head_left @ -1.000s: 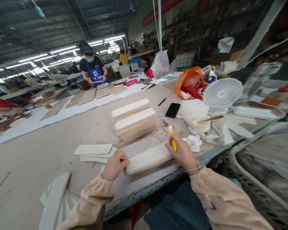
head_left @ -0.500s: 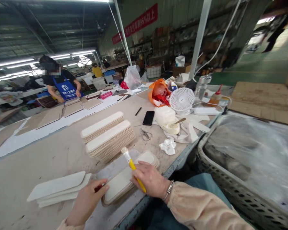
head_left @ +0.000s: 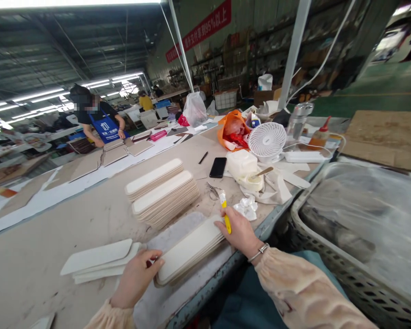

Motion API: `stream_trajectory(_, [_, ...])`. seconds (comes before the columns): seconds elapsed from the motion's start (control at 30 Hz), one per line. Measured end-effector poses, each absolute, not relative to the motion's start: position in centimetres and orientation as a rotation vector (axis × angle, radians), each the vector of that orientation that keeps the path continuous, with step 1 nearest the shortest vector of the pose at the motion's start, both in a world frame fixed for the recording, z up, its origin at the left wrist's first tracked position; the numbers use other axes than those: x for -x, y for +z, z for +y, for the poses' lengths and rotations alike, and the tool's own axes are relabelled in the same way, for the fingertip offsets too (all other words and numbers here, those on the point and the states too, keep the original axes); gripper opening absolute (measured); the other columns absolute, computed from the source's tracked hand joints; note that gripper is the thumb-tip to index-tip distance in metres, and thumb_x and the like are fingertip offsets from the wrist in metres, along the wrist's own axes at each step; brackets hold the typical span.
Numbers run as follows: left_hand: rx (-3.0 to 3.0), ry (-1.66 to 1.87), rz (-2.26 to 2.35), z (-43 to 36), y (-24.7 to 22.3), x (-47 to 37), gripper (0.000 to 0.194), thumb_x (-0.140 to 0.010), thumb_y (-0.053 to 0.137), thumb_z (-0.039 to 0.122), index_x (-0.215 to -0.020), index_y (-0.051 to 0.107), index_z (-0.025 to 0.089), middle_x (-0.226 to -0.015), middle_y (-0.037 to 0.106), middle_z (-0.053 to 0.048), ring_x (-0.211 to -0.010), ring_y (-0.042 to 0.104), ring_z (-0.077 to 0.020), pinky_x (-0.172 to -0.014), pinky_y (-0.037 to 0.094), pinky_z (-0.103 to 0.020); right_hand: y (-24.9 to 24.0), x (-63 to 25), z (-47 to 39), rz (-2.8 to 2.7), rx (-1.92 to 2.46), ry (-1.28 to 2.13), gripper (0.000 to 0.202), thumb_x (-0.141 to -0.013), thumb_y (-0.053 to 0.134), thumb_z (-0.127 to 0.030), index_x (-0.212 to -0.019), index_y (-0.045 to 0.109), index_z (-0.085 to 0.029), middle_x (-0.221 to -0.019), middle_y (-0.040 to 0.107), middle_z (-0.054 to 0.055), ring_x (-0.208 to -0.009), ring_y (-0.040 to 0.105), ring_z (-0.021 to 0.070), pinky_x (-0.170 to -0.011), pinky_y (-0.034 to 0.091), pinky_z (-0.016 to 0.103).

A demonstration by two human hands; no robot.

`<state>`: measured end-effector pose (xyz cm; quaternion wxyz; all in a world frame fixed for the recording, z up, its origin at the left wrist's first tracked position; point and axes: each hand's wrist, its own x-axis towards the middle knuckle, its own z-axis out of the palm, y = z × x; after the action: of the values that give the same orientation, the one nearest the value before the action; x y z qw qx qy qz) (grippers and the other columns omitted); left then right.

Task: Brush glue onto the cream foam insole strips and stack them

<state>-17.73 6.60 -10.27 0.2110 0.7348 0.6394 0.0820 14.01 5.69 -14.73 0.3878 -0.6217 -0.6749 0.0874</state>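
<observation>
A low stack of long white strips with rounded ends (head_left: 188, 249) lies near the table's front edge. My left hand (head_left: 137, 276) is at its left end, fingers curled and thumb against the end of the top strip. In my right hand (head_left: 239, 230) is a paintbrush (head_left: 225, 208) with a yellow handle, its white-coated bristles pointing up and away. That hand's fingers also reach the stack's right end. Left of the stack lie several loose white strips (head_left: 99, 256). Behind it stand two taller stacks of strips (head_left: 166, 196).
Scissors (head_left: 213, 192), a black phone (head_left: 218, 167), crumpled white paper (head_left: 246, 208) and a white tub (head_left: 241, 167) lie beyond my right hand. A white fan (head_left: 267, 139) stands farther back. A plastic-lined basket (head_left: 296, 214) adjoins the table's right edge. Across the table works a person in a blue apron (head_left: 106, 123).
My right hand has moved right with the paintbrush, from over the stack to its right end. My left hand stays at the left end. The whole view has shifted slightly.
</observation>
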Motion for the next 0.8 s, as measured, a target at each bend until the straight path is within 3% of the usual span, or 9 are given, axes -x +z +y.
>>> stream_trajectory(0.13, [-2.056, 0.219, 1.784, 6.4, -10.1, 17.5, 0.026, -0.078, 0.053, 0.037, -0.092, 0.068, 0.021, -0.090, 0.066, -0.003, -0.080, 0.062, -0.0176, -0.076, 0.047, -0.032, -15.0, -14.0, 5.8, -1.680, 1.629, 0.319, 0.014, -0.082, 0.054, -0.028, -0.093, 0.048, -0.023, -0.075, 0.060, 0.002, -0.069, 0.061, 0.0206, -0.063, 0.045, 0.030])
stream_trajectory(0.33, [-2.067, 0.247, 1.789, 6.0, -10.2, 17.3, 0.027, -0.078, 0.052, 0.038, -0.092, 0.066, 0.019, -0.088, 0.065, -0.004, -0.076, 0.060, -0.0178, -0.076, 0.047, -0.033, -14.8, -13.7, 5.5, -1.640, 1.460, 0.352, 0.013, -0.082, 0.053, -0.022, -0.092, 0.047, -0.023, -0.089, 0.062, 0.005, -0.085, 0.061, 0.0223, -0.074, 0.047, 0.033])
stream_trajectory(0.47, [-2.037, 0.372, 1.772, 5.7, -10.6, 17.6, 0.028, -0.077, 0.054, 0.038, -0.093, 0.065, 0.018, -0.092, 0.063, -0.005, -0.077, 0.059, -0.0182, -0.072, 0.047, -0.033, -14.4, -13.2, 5.6, -1.438, 1.229, 0.558, 0.015, -0.082, 0.056, -0.025, -0.090, 0.043, -0.024, -0.100, 0.062, 0.006, -0.089, 0.061, 0.0204, -0.079, 0.048, 0.034])
stream_trajectory(0.6, [-1.845, 0.592, 1.682, 5.8, -10.4, 17.8, 0.040, -0.072, 0.061, 0.041, -0.105, 0.063, 0.018, -0.104, 0.064, -0.007, -0.090, 0.059, -0.0213, -0.077, 0.047, -0.034, -13.7, -12.6, 6.5, -0.983, 0.979, 0.896, 0.037, -0.071, 0.071, -0.033, -0.087, 0.039, -0.025, -0.094, 0.061, -0.001, -0.072, 0.060, 0.0145, -0.068, 0.049, 0.028])
stream_trajectory(0.7, [-1.629, 0.714, 1.567, 6.0, -9.8, 17.3, 0.045, -0.071, 0.065, 0.045, -0.105, 0.064, 0.016, -0.105, 0.066, -0.009, -0.093, 0.059, -0.0219, -0.081, 0.046, -0.033, -12.9, -12.6, 7.2, -0.758, 0.838, 1.022, 0.046, -0.062, 0.079, -0.031, -0.085, 0.039, -0.026, -0.086, 0.061, -0.005, -0.073, 0.060, 0.0137, -0.066, 0.048, 0.025])
stream_trajectory(0.8, [-1.265, 0.797, 1.446, 5.8, -8.9, 16.3, 0.047, -0.074, 0.063, 0.049, -0.107, 0.063, 0.015, -0.100, 0.067, -0.009, -0.086, 0.060, -0.0199, -0.074, 0.048, -0.030, -12.3, -12.9, 7.7, -0.663, 0.778, 1.046, 0.048, -0.058, 0.080, -0.028, -0.084, 0.040, -0.027, -0.083, 0.060, -0.006, -0.076, 0.061, 0.0143, -0.068, 0.048, 0.025])
